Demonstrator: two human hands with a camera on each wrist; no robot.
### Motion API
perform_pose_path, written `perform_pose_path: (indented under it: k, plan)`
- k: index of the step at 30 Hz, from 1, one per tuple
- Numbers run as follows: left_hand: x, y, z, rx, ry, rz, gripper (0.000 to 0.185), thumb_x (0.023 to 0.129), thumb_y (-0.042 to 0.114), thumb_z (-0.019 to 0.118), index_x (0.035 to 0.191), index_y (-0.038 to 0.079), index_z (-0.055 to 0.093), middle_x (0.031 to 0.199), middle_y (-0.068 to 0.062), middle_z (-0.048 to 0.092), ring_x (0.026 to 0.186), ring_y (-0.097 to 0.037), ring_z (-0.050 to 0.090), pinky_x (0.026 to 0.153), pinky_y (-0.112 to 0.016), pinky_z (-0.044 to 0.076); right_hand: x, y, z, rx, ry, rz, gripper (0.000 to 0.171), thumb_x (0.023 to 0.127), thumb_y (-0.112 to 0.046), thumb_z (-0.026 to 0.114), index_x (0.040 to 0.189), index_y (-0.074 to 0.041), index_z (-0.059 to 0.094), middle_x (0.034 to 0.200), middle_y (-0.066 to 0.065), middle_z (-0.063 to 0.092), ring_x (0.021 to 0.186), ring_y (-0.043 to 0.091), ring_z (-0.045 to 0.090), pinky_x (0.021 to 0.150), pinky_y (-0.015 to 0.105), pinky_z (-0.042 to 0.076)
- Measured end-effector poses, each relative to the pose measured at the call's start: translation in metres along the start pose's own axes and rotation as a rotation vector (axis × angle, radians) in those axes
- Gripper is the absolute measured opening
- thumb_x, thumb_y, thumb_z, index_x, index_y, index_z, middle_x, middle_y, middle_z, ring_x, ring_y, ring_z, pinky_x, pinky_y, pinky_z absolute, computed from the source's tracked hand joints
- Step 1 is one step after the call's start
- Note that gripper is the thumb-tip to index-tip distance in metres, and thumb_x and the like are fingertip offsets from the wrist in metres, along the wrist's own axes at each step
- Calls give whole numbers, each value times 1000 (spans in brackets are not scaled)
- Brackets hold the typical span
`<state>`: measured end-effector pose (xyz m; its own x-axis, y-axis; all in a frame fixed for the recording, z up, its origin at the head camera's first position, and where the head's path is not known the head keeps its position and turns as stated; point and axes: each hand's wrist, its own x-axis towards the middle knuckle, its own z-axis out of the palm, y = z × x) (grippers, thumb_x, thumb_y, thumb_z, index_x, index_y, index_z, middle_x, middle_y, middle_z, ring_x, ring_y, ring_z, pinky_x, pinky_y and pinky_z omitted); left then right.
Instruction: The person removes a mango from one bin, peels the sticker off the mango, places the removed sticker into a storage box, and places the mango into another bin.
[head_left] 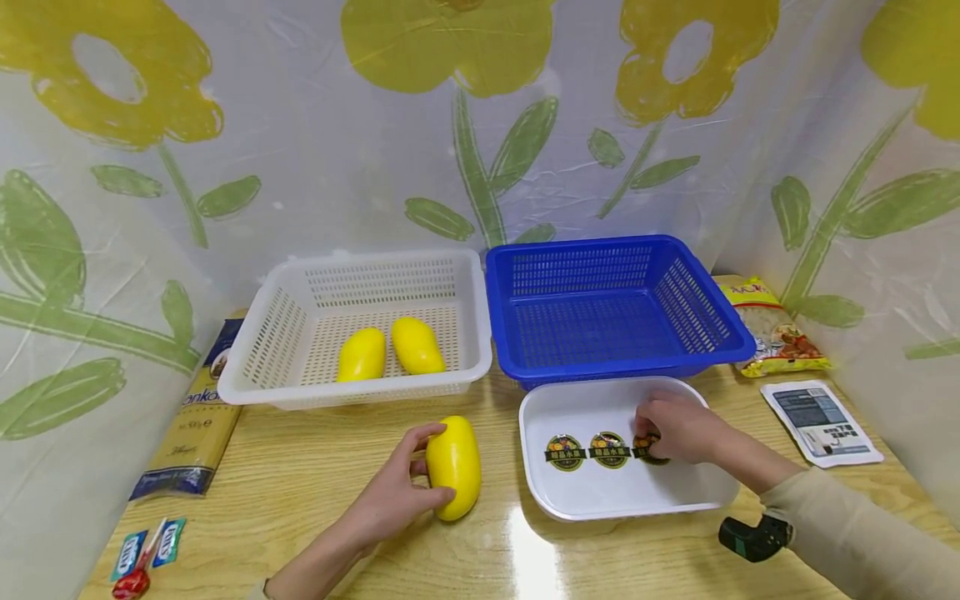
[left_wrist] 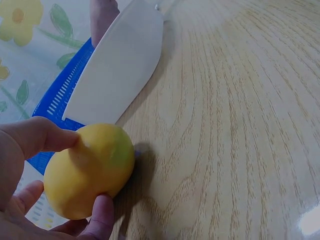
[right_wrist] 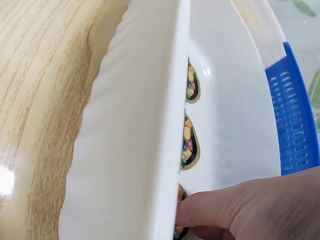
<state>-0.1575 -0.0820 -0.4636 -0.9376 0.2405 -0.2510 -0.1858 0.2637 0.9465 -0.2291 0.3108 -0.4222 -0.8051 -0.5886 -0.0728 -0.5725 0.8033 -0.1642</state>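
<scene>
My left hand (head_left: pixel 401 490) grips a yellow mango (head_left: pixel 454 468) on the table, thumb on its near side and fingers at its far left. The left wrist view shows the same mango (left_wrist: pixel 92 170) between thumb and fingers. Inside a white tray (head_left: pixel 536 492), my right hand (head_left: pixel 678 429) pinches at the rightmost round sticker (head_left: pixel 643 450), partly covering it. Two more dark stickers with fruit pictures, a middle one (head_left: pixel 609 450) and a left one (head_left: pixel 564 452), lie in that row. In the right wrist view, the tray's wall hides part of the stickers.
A white basket (head_left: pixel 480 367) holding two mangoes (head_left: pixel 362 354) stands at back left. Beside it is a blue basket (head_left: pixel 622 364), behind the tray. Packets (head_left: pixel 772 325) lie at right, a long pack (head_left: pixel 195 417) at left, and a red lollipop (head_left: pixel 131 583) at front left.
</scene>
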Motion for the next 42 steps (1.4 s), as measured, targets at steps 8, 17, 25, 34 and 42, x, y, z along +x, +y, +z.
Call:
perform_pose_path:
  k: [8, 17, 25, 34, 42]
  plan:
    - [-1, 0, 0, -9, -10, 12, 77, 80, 7, 78, 144, 16, 37, 145, -20, 31, 113, -30, 53, 80, -36, 54, 0, 2, -2, 68, -23, 25, 24, 66, -3, 80, 76, -14, 62, 70, -8, 49, 67, 7, 39, 60, 25, 36]
    - [-1, -1, -1, -15, -16, 18, 77, 80, 7, 78, 145, 16, 37, 146, -20, 30, 113, -30, 53, 79, -36, 54, -6, 3, -7, 606, -146, 183, 16, 77, 3, 72, 91, 0, 66, 83, 2, 63, 76, 14, 54, 62, 24, 47]
    - [-1, 0, -1, -13, -10, 13, 77, 80, 7, 78, 145, 16, 38, 146, -20, 31, 115, -31, 52, 79, -37, 54, -7, 1, -2, 594, -106, 236, 18, 75, 6, 71, 92, 2, 66, 84, 4, 64, 77, 16, 55, 63, 24, 48]
    - [-2, 0, -1, -17, -16, 18, 77, 80, 7, 78, 145, 15, 37, 147, -21, 30, 115, -31, 52, 79, -37, 54, -8, 1, 2, 669, -111, 229, 22, 73, 8, 69, 95, 4, 65, 85, 7, 63, 78, 17, 57, 62, 24, 50]
    - [-1, -1, -1, -22, -26, 27, 77, 80, 6, 78, 144, 15, 37, 146, -22, 29, 114, -31, 53, 79, -37, 54, -8, 1, 5, 760, -131, 286, 18, 77, 8, 67, 94, 7, 62, 81, 7, 62, 72, 16, 56, 59, 25, 49]
